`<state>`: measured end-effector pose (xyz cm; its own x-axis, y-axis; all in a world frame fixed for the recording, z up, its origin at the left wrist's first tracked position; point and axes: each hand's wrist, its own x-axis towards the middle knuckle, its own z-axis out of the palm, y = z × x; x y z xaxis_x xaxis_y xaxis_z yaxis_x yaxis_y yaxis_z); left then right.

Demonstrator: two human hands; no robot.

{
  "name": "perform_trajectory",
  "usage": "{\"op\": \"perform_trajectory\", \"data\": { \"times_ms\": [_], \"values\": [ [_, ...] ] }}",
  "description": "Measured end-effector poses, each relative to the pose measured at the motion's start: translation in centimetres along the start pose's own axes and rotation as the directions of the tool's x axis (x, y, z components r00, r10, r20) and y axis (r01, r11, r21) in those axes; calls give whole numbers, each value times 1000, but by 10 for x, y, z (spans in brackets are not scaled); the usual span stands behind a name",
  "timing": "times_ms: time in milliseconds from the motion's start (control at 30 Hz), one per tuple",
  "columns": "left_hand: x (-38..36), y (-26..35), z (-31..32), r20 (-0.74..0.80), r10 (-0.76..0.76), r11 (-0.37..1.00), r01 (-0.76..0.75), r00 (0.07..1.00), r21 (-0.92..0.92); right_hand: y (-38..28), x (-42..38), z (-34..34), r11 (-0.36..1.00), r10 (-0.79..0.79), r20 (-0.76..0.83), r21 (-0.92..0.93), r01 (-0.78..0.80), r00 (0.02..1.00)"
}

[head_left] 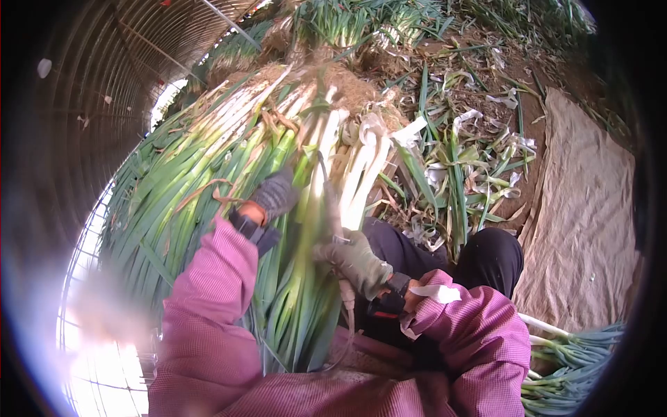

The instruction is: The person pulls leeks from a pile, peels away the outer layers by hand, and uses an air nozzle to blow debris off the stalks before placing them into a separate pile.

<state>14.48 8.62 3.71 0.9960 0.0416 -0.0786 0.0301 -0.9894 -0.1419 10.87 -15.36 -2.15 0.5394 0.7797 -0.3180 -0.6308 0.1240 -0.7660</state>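
On the ground (533, 125), along its left edge, green onions (187, 163) lay heaped, roots (347, 85) aligned, apparently for order. The left hand (275, 194) was over their leaves (149, 215), its grip blurred beyond telling; the right hand (358, 263) clasped a thin tool (332, 208), seemingly steadying it.

Leek heap (163, 201) lies left of the cloth (580, 222) (trimmings (457, 184) between)

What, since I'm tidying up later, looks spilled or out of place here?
Loose leaf scraps lie strewn over the ground, unlike the green onions laid side by side to their left. A white scrap, too unclear to identify, also looks odd sitting on the right sleeve.
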Motion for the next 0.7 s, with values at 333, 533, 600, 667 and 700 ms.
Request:
{"op": "perform_trajectory", "data": {
  "times_ms": [333, 533, 600, 667, 700],
  "values": [
    [-152, -15, 34, 61, -225, 703, 205, 973, -681, 58, -51, 72, 989, -16, -28, 147, 20, 999],
    [-175, -3, 26, 243, -181, -218, 202, 953, -955, 87, -73, 116, 997, 22, -100, 70, -15, 995],
    [-175, 2, 31, 345, -122, -614, 202, 931, -763, 95, -72, 117, 999, 13, -136, 54, -5, 991],
    [-162, -18, 81, 200, -182, -431, 104, 963, -896, 101, -75, 121, 1000, 8, -167, 12, -6, 986],
    [-162, -18, 83, 124, -217, -255, 67, 968, -965, 103, -80, 125, 1000, 3, -177, -28, -8, 984]
  ]
}}
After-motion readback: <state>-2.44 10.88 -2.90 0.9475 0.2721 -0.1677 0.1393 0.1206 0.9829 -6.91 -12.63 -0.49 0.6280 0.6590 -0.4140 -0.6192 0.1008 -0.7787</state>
